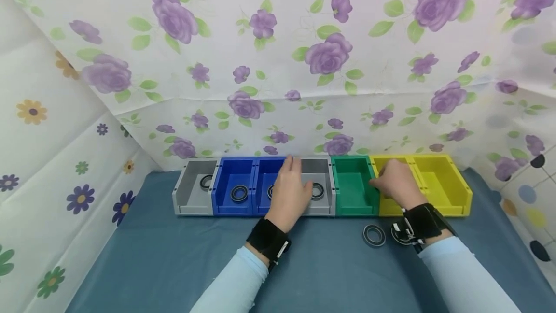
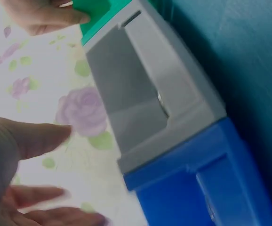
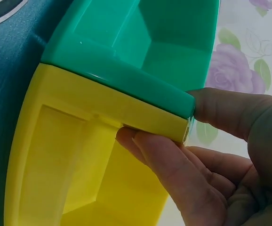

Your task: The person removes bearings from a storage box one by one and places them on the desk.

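My right hand (image 1: 401,185) pinches the adjoining side walls of the green bin (image 1: 354,177) and a yellow bin (image 3: 79,89). In the right wrist view its thumb (image 3: 225,110) presses the green edge and fingertips lie on the yellow wall. My left hand (image 1: 288,192), fingers straight, hovers over the second blue bin (image 1: 265,170) and the grey bin (image 1: 310,170) beside it, holding nothing. Bearings lie in the left grey bin, both blue bins and the right grey bin. On the table, one bearing (image 1: 366,236) lies before the green bin; the right wrist partly covers another bearing (image 1: 396,236).
The bins form one row against a floral cloth backdrop (image 1: 278,124). A grey bin (image 1: 187,192) ends the row at left, with a blue bin (image 1: 234,168) beside it, and another yellow bin (image 1: 438,177) ends it at right. Blue cloth (image 1: 182,260) covers the table.
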A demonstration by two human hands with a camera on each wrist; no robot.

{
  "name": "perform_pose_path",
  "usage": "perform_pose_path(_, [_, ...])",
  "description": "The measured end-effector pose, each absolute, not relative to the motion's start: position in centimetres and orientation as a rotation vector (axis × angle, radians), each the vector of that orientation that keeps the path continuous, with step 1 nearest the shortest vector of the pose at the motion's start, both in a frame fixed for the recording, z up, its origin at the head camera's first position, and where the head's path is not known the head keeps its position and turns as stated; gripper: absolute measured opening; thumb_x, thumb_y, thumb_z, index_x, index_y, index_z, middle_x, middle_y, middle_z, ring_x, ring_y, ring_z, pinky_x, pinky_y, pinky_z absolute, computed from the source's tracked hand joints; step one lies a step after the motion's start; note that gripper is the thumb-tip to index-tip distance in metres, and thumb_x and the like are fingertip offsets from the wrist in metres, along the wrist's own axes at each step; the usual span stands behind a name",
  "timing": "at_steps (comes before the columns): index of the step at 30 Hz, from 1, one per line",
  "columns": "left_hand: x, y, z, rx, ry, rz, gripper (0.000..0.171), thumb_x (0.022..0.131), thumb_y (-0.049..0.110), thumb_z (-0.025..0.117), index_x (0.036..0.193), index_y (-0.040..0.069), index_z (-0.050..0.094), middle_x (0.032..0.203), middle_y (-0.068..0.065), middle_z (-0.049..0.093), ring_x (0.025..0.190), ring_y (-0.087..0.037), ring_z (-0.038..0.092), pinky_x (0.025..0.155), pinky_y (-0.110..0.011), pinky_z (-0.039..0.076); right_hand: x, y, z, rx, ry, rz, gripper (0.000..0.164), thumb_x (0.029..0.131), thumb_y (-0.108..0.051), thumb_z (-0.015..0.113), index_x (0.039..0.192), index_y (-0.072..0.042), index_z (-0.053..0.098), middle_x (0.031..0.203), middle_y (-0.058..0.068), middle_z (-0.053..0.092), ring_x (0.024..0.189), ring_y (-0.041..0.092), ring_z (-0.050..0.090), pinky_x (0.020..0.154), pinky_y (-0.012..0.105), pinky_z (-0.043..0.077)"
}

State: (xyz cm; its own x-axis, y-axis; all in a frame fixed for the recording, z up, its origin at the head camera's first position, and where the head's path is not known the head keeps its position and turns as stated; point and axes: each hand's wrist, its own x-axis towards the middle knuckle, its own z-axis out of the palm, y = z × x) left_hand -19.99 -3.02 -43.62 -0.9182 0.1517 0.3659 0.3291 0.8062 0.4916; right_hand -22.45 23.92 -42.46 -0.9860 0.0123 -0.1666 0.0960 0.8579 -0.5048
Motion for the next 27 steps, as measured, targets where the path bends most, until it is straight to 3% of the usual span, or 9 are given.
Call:
perform_pose_path(4, [-20.2,-1.4,-44.1,-0.572,-2.670,-0.800,0.072,0.088,0.018,0.063,0.148,0.014,0.025,0.149,-0.015,0.024,0.133,-0.025,0.027,0.096,-0.032,0.036,-22.3,24.1,-42.4,0.096,2.890,-0.781,0.036,0.082,-0.026,0.067,0.055,-0.008,0.051,0.049,0.001,0.040,0.046,0.020,0.049,0.048,0.031,0.042])
perform_pose_path(10, [-20.5,0.0,-45.4,-0.669,-2.746,-0.708,0.074,0.089,0.015,0.062,0.150,0.016,0.020,0.151,-0.014,0.018,0.138,-0.025,0.008,0.100,-0.034,0.029,-22.3,23.9,-42.5,0.099,2.871,-0.778,0.035,0.083,-0.026,0.066,0.057,-0.008,0.053,0.049,0.000,0.040,0.047,0.020,0.050,0.049,0.031,0.043])
perform_pose_path(14, [-20.8,0.4,-46.1,-0.683,-2.804,-0.615,0.075,0.088,0.015,0.062,0.150,0.013,0.018,0.150,-0.017,0.018,0.136,-0.033,0.014,0.102,-0.039,0.027,-22.4,23.7,-42.4,0.112,2.865,-0.781,0.032,0.083,-0.025,0.067,0.060,-0.006,0.057,0.051,0.002,0.043,0.051,0.022,0.054,0.050,0.031,0.044])
perform_pose_path(18, [-21.1,0.8,-46.8,-0.644,-2.865,-0.520,0.076,0.087,0.016,0.061,0.147,0.002,0.017,0.147,-0.022,0.023,0.134,-0.037,0.019,0.104,-0.041,0.022,-22.4,23.6,-42.5,0.116,2.878,-0.780,0.034,0.083,-0.025,0.067,0.058,-0.007,0.054,0.050,0.001,0.042,0.049,0.021,0.053,0.049,0.031,0.044])
perform_pose_path(20, [-21.2,1.0,-47.2,-0.599,-2.897,-0.495,0.076,0.086,0.018,0.062,0.146,-0.002,0.020,0.146,-0.022,0.026,0.133,-0.039,0.022,0.102,-0.042,0.027,-22.4,23.6,-42.5,0.112,2.885,-0.779,0.035,0.083,-0.025,0.067,0.056,-0.008,0.052,0.049,0.001,0.041,0.047,0.021,0.051,0.049,0.031,0.043])
perform_pose_path(23, [-21.3,1.2,-47.5,-0.568,-2.931,-0.498,0.069,0.085,0.018,0.062,0.142,-0.003,0.029,0.142,-0.022,0.033,0.128,-0.043,0.029,0.095,-0.046,0.036,-22.4,23.6,-42.6,0.112,2.887,-0.780,0.035,0.083,-0.026,0.067,0.056,-0.008,0.052,0.049,0.001,0.041,0.046,0.020,0.049,0.048,0.031,0.042])
perform_pose_path(27, [-21.4,1.5,-47.5,-0.586,-2.956,-0.497,0.053,0.086,0.015,0.059,0.135,0.001,0.044,0.133,-0.020,0.045,0.122,-0.039,0.040,0.094,-0.049,0.036,-22.4,23.6,-42.6,0.125,2.884,-0.777,0.035,0.083,-0.026,0.067,0.057,-0.008,0.053,0.050,0.001,0.042,0.045,0.019,0.049,0.047,0.030,0.042])
